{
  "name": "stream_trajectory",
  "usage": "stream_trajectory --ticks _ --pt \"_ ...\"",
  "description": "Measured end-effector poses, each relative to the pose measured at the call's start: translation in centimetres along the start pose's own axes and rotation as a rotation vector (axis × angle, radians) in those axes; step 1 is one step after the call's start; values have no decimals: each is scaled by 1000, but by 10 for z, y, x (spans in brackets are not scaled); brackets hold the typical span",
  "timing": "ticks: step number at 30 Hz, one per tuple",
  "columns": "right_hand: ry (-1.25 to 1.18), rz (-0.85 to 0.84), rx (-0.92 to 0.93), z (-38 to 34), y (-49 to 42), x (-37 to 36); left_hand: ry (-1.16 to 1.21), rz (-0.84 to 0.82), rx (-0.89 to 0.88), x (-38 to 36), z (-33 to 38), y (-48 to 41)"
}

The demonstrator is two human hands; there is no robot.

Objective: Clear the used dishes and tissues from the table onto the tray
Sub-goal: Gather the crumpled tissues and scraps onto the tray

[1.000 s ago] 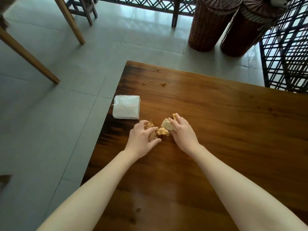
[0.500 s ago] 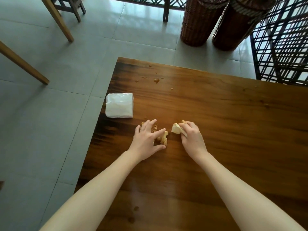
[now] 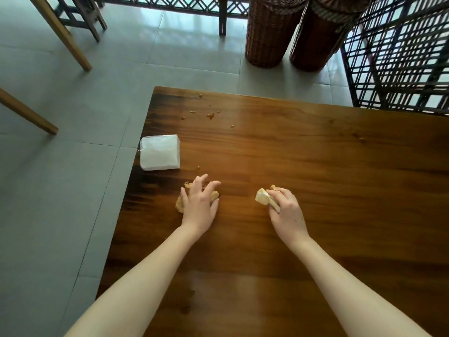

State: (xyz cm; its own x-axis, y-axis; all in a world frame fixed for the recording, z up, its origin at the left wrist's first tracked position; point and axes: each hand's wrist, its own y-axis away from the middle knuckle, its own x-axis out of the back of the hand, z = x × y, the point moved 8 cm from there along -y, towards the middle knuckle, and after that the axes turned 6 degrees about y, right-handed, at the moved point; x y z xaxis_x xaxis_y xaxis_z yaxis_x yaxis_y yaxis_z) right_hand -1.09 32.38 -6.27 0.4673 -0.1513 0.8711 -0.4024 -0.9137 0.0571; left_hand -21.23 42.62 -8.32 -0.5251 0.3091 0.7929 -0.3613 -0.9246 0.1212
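Near left edge of dark wooden table (image 3: 315, 166): left hand (image 3: 199, 205) spread, pressing stained crumpled tissues (image 3: 180, 205); right hand (image 3: 286, 212) gripping soiled tissue wad (image 3: 262, 198).

Dark wooden table (image 3: 315, 166) | left edge: wrapped pack of white tissues (image 3: 159, 152) | near far-left corner: brown sauce spatters (image 3: 210, 115) | nearer, by left edge: crumpled stained tissues (image 3: 180, 205) under spread left hand (image 3: 199, 203) | mid-table: stained tissue wad (image 3: 261, 197) gripped in right hand (image 3: 286, 212)
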Motion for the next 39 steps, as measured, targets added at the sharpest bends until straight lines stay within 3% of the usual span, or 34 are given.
stream_trajectory --ticks 4,12,18,27,39 --pt "-44 -6 -37 4 14 -2 -14 -28 67 3 -13 9" --pt "-82 34 -82 17 40 20 219 36 115 20 -5 16" --pt "-293 122 -308 44 66 54 396 -80 71 8 57 23" --pt "-582 169 -435 94 136 111 405 -207 -71 -34 155 66" --pt "-612 327 -474 203 271 209 363 -232 -246 -98 289 175"
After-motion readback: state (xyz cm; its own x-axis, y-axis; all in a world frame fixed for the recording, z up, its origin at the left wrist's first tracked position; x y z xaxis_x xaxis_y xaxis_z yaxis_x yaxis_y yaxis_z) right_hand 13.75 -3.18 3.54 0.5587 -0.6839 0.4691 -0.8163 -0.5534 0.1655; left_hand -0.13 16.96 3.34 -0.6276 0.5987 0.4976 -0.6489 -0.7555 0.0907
